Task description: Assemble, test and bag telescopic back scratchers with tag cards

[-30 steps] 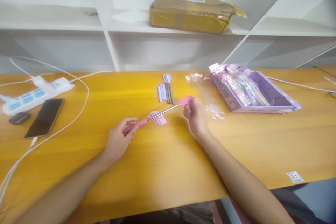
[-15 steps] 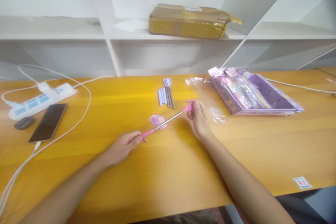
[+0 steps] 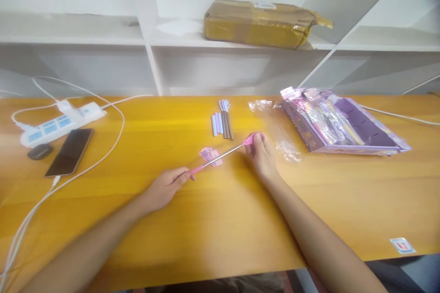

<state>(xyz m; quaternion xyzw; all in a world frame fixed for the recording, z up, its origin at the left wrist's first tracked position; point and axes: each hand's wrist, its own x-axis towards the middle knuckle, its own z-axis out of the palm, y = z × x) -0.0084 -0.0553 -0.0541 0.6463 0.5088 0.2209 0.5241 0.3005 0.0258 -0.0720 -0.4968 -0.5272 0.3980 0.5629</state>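
Observation:
A back scratcher point(image 3: 225, 154) with a pink handle, a thin metal shaft and a pink head is held slantwise above the table between both hands. My left hand point(image 3: 168, 187) is closed around the handle end. At the other end, the fingers of my right hand point(image 3: 263, 158) pinch the pink head and partly hide it. Beneath the shaft lies a fanned stack of small pink cards point(image 3: 210, 154). Behind it are several metal shafts with curved pale heads point(image 3: 227, 121), beside short blue and purple handles point(image 3: 217, 124).
On the right stands a purple display box point(image 3: 360, 149) with wrapped items, a clear plastic wrapper point(image 3: 288, 150) beside it. Leftward lie a phone point(image 3: 69, 152), a black case point(image 3: 39, 151) and a power strip point(image 3: 51, 129) with cables. A taped carton point(image 3: 257, 23) sits on the shelf.
The view has shifted slightly, so the table's things appear farther right. My right fingers have curled closer around the pink head. Both hands keep hold of the back scratcher.

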